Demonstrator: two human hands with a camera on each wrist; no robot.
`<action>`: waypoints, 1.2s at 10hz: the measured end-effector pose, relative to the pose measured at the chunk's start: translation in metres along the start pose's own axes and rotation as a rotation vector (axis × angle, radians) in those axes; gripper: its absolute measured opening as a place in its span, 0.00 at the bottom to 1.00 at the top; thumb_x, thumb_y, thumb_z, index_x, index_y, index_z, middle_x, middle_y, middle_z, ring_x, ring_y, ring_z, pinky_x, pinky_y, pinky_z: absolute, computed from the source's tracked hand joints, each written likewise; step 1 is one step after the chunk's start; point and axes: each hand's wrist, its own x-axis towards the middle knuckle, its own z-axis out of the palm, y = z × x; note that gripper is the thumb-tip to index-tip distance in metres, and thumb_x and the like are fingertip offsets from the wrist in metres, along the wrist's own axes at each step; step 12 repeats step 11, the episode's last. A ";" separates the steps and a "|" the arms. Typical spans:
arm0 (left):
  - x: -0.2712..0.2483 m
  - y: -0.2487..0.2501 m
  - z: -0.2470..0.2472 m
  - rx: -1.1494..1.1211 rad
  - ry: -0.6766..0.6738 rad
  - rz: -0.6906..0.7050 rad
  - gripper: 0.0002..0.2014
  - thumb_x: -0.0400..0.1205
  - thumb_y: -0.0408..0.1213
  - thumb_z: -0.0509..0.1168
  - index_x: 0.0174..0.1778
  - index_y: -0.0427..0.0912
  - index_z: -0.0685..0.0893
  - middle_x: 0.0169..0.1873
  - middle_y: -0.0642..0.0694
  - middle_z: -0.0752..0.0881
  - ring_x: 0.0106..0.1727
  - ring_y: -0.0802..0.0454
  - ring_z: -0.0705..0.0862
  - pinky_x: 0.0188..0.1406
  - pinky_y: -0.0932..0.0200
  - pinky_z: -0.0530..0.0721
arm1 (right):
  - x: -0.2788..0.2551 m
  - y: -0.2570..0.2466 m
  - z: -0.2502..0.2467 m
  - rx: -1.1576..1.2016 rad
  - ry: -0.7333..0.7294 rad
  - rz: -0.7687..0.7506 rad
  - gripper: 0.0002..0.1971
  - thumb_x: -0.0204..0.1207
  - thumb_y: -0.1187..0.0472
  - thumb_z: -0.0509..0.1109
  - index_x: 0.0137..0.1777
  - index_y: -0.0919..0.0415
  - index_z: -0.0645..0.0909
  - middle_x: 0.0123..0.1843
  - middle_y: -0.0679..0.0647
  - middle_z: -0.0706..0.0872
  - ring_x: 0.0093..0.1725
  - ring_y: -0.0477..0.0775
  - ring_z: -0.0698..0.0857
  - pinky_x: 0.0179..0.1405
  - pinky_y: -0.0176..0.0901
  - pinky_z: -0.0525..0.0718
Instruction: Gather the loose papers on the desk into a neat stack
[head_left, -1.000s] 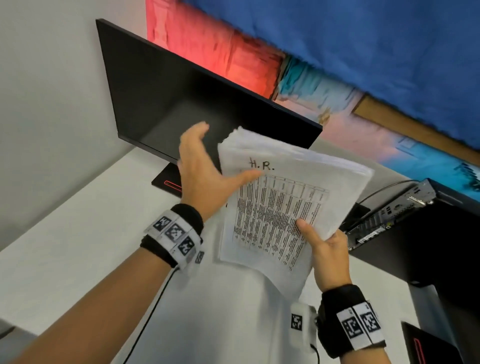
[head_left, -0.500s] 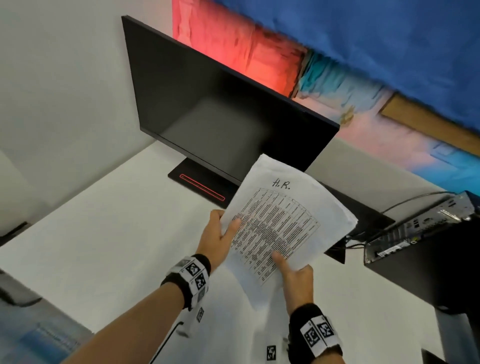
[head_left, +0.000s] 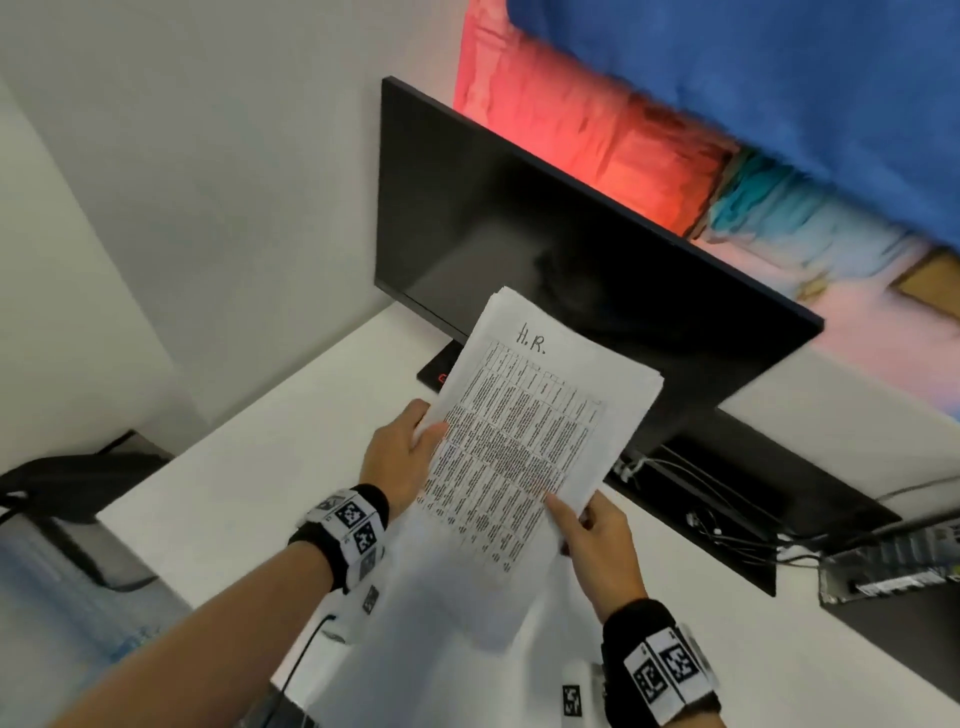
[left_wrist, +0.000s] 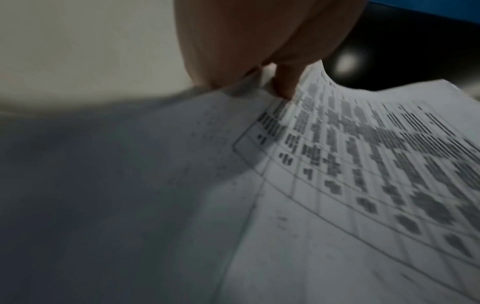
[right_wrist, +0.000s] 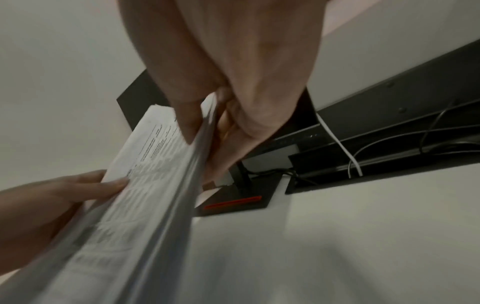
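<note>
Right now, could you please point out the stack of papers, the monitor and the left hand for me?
stack of papers (head_left: 524, 441): head view, middle of the printed top sheet.
monitor (head_left: 519, 234): head view, dark screen.
left hand (head_left: 400, 457): head view, back of the hand gripping the stack's left edge.

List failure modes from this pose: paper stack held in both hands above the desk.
1. The right hand pinches only a lower edge of the paper stack; the sheets look fanned at the top, so some could slip out.
2. The left hand has a shallow grip on the side edge, so the stack may sag or bend.
3. The stack's top sits close to the monitor and could bump it.
</note>
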 end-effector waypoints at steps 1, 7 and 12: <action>0.015 -0.042 -0.062 0.062 -0.004 -0.082 0.05 0.86 0.44 0.67 0.51 0.48 0.85 0.40 0.43 0.91 0.31 0.48 0.85 0.32 0.51 0.84 | 0.005 0.006 0.021 0.034 -0.218 0.176 0.06 0.83 0.69 0.69 0.44 0.65 0.84 0.36 0.62 0.90 0.37 0.58 0.91 0.39 0.42 0.88; 0.097 -0.119 -0.160 0.752 0.021 -0.434 0.12 0.79 0.40 0.68 0.57 0.41 0.86 0.47 0.43 0.88 0.47 0.42 0.87 0.46 0.54 0.85 | 0.000 0.080 0.012 -0.168 -0.147 0.525 0.06 0.82 0.71 0.69 0.50 0.75 0.87 0.31 0.59 0.89 0.27 0.52 0.82 0.32 0.39 0.71; 0.107 -0.095 -0.138 1.006 0.037 -0.473 0.13 0.82 0.38 0.63 0.59 0.38 0.84 0.39 0.46 0.80 0.41 0.45 0.83 0.38 0.55 0.83 | -0.011 0.075 -0.012 -0.109 -0.087 0.428 0.06 0.80 0.76 0.70 0.47 0.75 0.89 0.42 0.76 0.91 0.39 0.64 0.87 0.32 0.41 0.80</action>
